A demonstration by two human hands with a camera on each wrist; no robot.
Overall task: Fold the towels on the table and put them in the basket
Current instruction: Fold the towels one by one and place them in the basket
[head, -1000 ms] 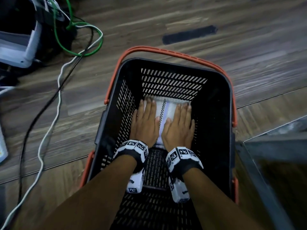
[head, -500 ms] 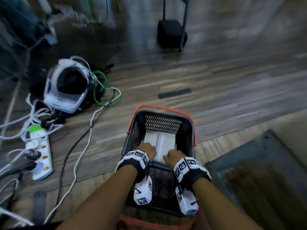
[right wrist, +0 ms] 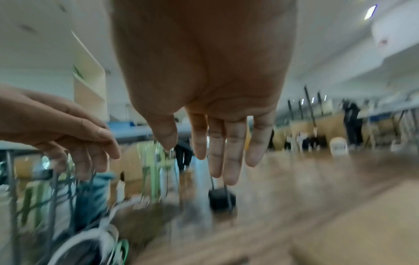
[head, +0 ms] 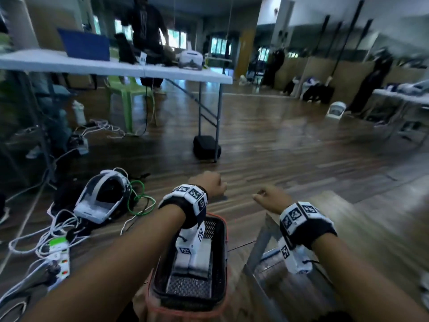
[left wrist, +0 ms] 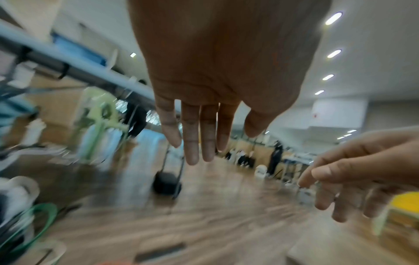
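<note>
One black basket (head: 222, 256) sits on the floor at 6 o'clock, holding one folded white towel (head: 197, 261). Above it, two hands, left hand (head: 212, 183) and right hand (head: 270, 197), hang relaxed, fingers loosely extended, holding nothing.

towel (head: 193, 260) in basket (head: 221, 256) (on floor), headset (head: 97, 201) left

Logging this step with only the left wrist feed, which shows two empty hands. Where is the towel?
Observer: The head view shows the folded towel lying in the basket.
Operator: Is either hand in the basket?
Observer: No. The left hand and the right hand are both outside it.
Operator: Anything on the floor beside it?
Observer: A power strip with cables lies to its left.
</note>
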